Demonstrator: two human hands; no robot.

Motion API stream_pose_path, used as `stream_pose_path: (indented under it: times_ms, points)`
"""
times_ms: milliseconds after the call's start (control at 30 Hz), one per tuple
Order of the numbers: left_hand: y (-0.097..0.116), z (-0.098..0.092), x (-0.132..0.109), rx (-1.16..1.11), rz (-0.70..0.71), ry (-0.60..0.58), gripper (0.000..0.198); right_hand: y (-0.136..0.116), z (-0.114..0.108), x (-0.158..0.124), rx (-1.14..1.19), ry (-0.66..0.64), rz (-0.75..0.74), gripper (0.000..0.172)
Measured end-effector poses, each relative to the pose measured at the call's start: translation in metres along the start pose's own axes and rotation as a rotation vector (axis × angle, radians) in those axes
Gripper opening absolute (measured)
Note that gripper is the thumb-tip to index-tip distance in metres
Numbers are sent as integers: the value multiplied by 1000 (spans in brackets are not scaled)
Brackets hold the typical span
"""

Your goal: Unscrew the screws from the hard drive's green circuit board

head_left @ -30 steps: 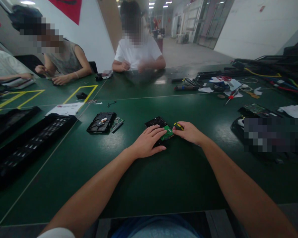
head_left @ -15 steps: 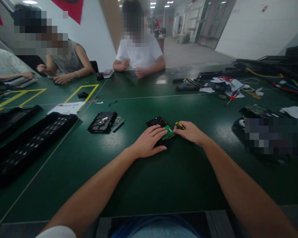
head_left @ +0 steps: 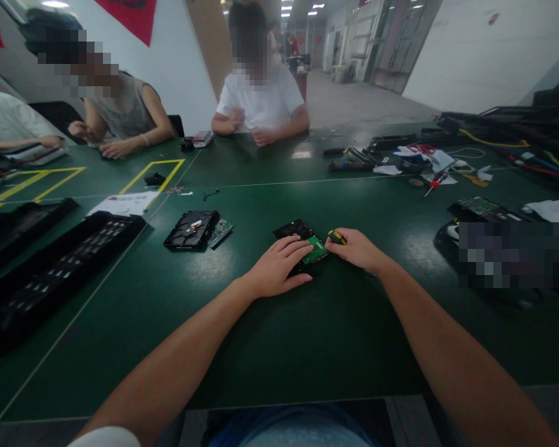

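A black hard drive [head_left: 294,228] with a green circuit board [head_left: 315,249] lies on the table in front of me. My left hand [head_left: 282,264] rests flat over the drive and the board's left side, fingers stretched and thumb apart. At the board's right edge, my right hand [head_left: 358,249] is closed round a screwdriver with a yellow-and-black handle [head_left: 336,237]. Its tip cannot be made out. To the left are another black drive [head_left: 192,230] and a loose circuit board [head_left: 221,233] beside it.
Long black trays [head_left: 65,273] lie at the left by a white paper [head_left: 125,203]. Cables and tools, among them a red-handled screwdriver [head_left: 434,184], are spread at the back right. Black devices [head_left: 487,208] sit on the right. Several people sit across the green table [head_left: 279,360].
Both hands stay almost where they were on and beside the drive. The view has shifted very slightly; nothing has been picked up or let go.
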State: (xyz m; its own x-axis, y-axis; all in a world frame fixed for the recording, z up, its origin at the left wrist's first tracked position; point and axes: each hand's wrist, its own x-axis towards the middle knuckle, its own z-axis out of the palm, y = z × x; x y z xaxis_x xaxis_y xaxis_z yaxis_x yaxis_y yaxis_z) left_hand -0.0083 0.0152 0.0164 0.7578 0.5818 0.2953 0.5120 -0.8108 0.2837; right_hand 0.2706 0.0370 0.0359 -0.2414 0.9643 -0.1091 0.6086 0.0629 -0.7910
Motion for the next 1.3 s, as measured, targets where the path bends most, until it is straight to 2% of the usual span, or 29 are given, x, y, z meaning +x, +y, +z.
stream_pose_path:
  times_ms: [500, 700, 800, 900, 1000, 1100, 1200, 1300]
  points:
    - [1, 0, 0, 21, -17, 29, 71, 1, -2, 0, 3, -7, 45, 30]
    - [-5, 2, -4, 60, -132, 89, 91, 4, 0, 2, 155, 34, 59, 42]
    - [-7, 2, -5, 50, -138, 87, 96, 9, 2, 6, 279, 107, 42, 49]
    - [-6, 1, -5, 42, -136, 75, 92, 13, 1, 10, 264, 219, -14, 50]
    - [-5, 1, -4, 40, -138, 73, 86, 10, -3, 8, 98, 432, -151, 50]
    - [-5, 1, -3, 46, -141, 72, 85, 1, -7, 1, -196, 677, -388, 47]
    - [-5, 1, -3, 55, -139, 80, 84, -10, -8, -7, -334, 766, -546, 46]
    - [-5, 1, -4, 57, -128, 86, 84, -16, -6, -11, -389, 796, -587, 46]
